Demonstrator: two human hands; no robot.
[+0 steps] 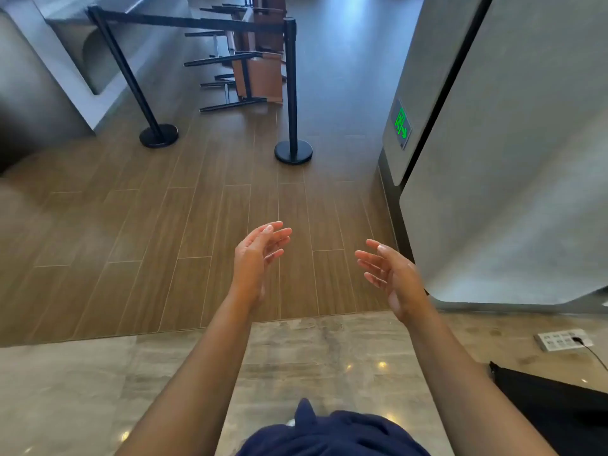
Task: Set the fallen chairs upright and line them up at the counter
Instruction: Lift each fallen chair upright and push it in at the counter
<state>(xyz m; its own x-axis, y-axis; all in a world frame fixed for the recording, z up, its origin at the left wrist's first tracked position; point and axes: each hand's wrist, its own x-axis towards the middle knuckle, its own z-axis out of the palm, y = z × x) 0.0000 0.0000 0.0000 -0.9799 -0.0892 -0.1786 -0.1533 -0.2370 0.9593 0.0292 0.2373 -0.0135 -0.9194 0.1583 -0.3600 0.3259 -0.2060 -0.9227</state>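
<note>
Our left hand [260, 255] and right hand [391, 274] are up in front of us, fingers [279, 232] spread wide, holding nothing. A green sign [402, 124] glows low on the wall; we cannot read it. Two black posts [291, 93] with a belt [197, 23] block our way. Behind them the chairs [260, 77] lie tipped over beside the gray table [75, 60].

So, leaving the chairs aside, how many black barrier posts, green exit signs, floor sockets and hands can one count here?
Black barrier posts: 2
Green exit sign: 1
Floor socket: 1
Hands: 2, the left hand and the right hand
Total: 6
</note>
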